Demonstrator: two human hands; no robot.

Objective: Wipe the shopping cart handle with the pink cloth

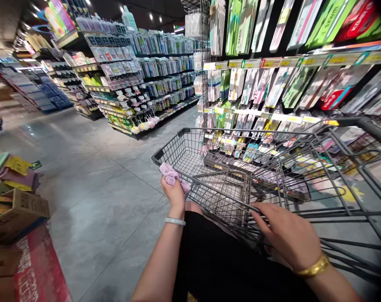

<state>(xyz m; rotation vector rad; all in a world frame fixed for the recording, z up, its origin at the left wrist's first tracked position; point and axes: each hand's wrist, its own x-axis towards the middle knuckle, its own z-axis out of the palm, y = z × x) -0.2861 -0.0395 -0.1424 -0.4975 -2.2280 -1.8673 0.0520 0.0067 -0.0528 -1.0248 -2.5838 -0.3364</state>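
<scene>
A grey wire shopping cart (229, 195) stands in front of me. My left hand (174, 195) is closed around a crumpled pink cloth (170, 174), pressed against the top rail near the cart's front corner. A pale bangle (175, 221) circles that wrist. Farther back along the same side, my right hand (287, 235) grips the top rail, thumb and fingers around the bar. A gold bracelet (314, 266) is on the right wrist. The wire basket shows bare mesh at its bottom.
Shelves of packaged goods (268, 88) rise just beyond the cart on the right. Another shelf unit (140, 75) stands across the aisle. At the left are a cardboard box (23, 212) and a red printed stand (41, 264). Grey tiled floor (108, 201) lies between.
</scene>
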